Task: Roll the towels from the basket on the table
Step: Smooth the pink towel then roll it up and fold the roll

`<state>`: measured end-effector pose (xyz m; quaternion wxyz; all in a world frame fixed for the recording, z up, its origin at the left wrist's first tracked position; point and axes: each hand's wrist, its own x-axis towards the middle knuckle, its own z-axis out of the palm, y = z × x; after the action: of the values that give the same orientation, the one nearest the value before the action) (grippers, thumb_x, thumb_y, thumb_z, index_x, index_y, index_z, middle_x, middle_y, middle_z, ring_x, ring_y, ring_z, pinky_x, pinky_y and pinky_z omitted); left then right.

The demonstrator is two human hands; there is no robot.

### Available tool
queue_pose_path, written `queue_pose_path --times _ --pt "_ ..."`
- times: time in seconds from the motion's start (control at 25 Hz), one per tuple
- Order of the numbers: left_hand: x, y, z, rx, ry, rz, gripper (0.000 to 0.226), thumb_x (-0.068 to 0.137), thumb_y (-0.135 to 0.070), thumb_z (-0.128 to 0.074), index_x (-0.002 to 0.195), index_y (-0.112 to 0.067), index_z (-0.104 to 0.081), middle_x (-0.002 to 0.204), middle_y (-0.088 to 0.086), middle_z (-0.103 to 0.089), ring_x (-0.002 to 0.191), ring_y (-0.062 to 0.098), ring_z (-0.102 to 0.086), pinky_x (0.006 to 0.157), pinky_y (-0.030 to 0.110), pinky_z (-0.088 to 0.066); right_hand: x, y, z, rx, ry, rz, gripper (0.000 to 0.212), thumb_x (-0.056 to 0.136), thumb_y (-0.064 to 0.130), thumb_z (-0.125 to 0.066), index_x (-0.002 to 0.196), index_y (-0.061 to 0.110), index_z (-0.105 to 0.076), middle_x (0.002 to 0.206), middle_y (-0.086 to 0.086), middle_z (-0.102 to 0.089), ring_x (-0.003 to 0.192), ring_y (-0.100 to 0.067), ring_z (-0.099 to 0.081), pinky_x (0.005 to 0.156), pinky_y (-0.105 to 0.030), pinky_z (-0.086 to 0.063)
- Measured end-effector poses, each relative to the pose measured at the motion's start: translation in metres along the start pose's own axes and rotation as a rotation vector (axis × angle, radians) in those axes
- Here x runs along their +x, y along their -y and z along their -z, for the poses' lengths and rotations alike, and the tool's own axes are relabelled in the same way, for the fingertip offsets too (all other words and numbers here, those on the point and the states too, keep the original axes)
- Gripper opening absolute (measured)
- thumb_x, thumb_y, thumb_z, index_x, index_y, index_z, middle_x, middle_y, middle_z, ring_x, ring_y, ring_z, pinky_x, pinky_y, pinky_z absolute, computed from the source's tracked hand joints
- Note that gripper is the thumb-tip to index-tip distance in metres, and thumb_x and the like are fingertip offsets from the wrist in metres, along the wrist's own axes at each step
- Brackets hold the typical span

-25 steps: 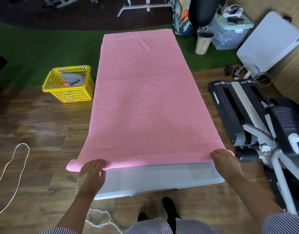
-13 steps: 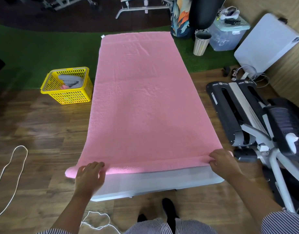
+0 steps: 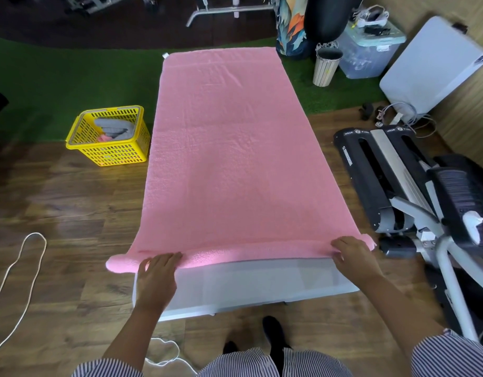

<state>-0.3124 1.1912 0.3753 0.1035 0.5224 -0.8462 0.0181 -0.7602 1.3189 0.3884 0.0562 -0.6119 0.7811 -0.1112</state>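
A: What has moved since a second ago?

B: Not much. My fingers have crept forward on the roll and it is a shade fatter, so a strip more of bare table shows below it. Both hands sit where they sat, one at each end.

A: And the fingers now?

B: On my left hand they lie straight and close together, tips pressing the roll from behind; nothing is gripped. My right hand bends at the knuckles over the roll's right end. I think the tips tuck into the cloth, but I cannot tell for certain.

A: What does that mean for the job?

B: I judge the rolling has only begun. Nearly the whole towel lies flat ahead of me.

A: Which way does it lie?

B: Its long axis runs straight away from me down the table, far edge at the table's far end. The roll lies across that, left to right, and its left end sticks out past the table edge.

A: More to do?

B: The basket on the floor to the left holds grey and pink cloth.
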Motion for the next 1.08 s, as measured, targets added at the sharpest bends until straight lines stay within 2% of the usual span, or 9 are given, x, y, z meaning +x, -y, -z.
queue_pose_path --times 0.12,0.2,0.32,0.52,0.6,0.68,0.8,0.96,1.08 --pt "-0.004 0.007 0.000 0.019 -0.003 -0.077 0.043 0.064 0.001 -0.052 0.101 -0.018 -0.065 0.084 0.000 -0.071 0.077 0.022 -0.068 0.073 0.043 -0.047 0.000 -0.002 0.002 -0.031 0.042 0.008 0.008 0.062 0.006 -0.062 0.068 0.007 -0.068 0.063 -0.007 -0.064 0.060 -0.032 -0.061 0.059 -0.040 -0.052" --pt "-0.003 0.012 0.000 0.012 -0.011 -0.136 0.045 0.064 0.001 -0.052 0.104 -0.019 -0.060 0.086 0.001 -0.071 0.077 0.022 -0.068 0.071 0.044 -0.049 0.002 -0.001 0.003 -0.039 0.045 0.007 0.013 0.063 0.010 -0.056 0.069 0.008 -0.067 0.064 -0.006 -0.063 0.061 -0.030 -0.060 0.059 -0.041 -0.053" --pt "0.006 0.010 0.004 0.021 -0.036 -0.066 0.039 0.076 -0.005 -0.051 0.110 -0.015 -0.066 0.103 0.004 -0.070 0.093 0.023 -0.068 0.082 0.047 -0.049 0.011 0.003 0.007 -0.061 -0.008 0.034 0.030 0.056 -0.007 -0.069 0.083 0.006 -0.067 0.080 -0.009 -0.065 0.072 -0.031 -0.062 0.065 -0.041 -0.055" --pt "0.009 -0.001 0.004 -0.069 -0.056 -0.001 0.029 0.082 -0.020 -0.047 0.100 -0.016 -0.070 0.096 0.004 -0.073 0.082 0.023 -0.070 0.079 0.048 -0.053 0.009 0.005 0.000 0.046 0.012 -0.045 0.027 0.063 -0.012 -0.066 0.087 0.002 -0.067 0.085 -0.011 -0.066 0.079 -0.032 -0.061 0.068 -0.042 -0.056" --pt "0.010 -0.001 0.001 -0.093 -0.011 0.035 0.033 0.073 -0.026 -0.052 0.098 -0.015 -0.071 0.094 0.003 -0.073 0.081 0.023 -0.070 0.084 0.053 -0.051 0.005 0.003 -0.003 0.048 0.048 -0.063 0.040 0.057 -0.012 -0.067 0.095 0.001 -0.067 0.093 -0.011 -0.067 0.085 -0.032 -0.061 0.072 -0.042 -0.056" --pt "0.010 0.001 -0.003 -0.116 0.040 0.029 0.038 0.062 -0.023 -0.066 0.099 -0.014 -0.070 0.094 0.006 -0.072 0.082 0.025 -0.070 0.085 0.058 -0.048 0.005 0.002 -0.003 0.042 0.069 -0.061 0.045 0.050 -0.018 -0.065 0.092 0.000 -0.068 0.088 -0.013 -0.068 0.078 -0.035 -0.063 0.069 -0.042 -0.055" --pt "0.008 0.003 -0.006 -0.155 0.103 -0.010 0.059 0.047 -0.002 -0.084 0.103 -0.011 -0.067 0.096 0.008 -0.071 0.087 0.029 -0.069 0.083 0.062 -0.047 0.011 0.004 0.006 0.014 0.120 -0.101 0.028 0.060 -0.013 -0.065 0.085 0.000 -0.068 0.078 -0.015 -0.067 0.074 -0.037 -0.062 0.068 -0.040 -0.051" --pt "0.005 -0.010 -0.008 -0.191 0.068 -0.051 0.062 0.048 0.008 -0.081 0.105 -0.012 -0.066 0.104 0.010 -0.067 0.096 0.031 -0.065 0.084 0.064 -0.049 0.008 -0.009 0.015 -0.084 0.191 -0.222 0.018 0.072 0.005 -0.052 0.081 0.007 -0.067 0.077 -0.009 -0.064 0.078 -0.032 -0.061 0.062 -0.030 -0.033" --pt "-0.004 -0.008 -0.004 -0.143 0.018 -0.007 0.060 0.050 0.007 -0.080 0.106 -0.011 -0.068 0.109 0.014 -0.061 0.098 0.033 -0.062 0.094 0.063 -0.044 0.004 -0.013 0.013 0.004 0.189 -0.234 0.021 0.069 -0.001 -0.053 0.083 0.004 -0.068 0.077 -0.012 -0.064 0.077 -0.033 -0.060 0.063 -0.031 -0.039"
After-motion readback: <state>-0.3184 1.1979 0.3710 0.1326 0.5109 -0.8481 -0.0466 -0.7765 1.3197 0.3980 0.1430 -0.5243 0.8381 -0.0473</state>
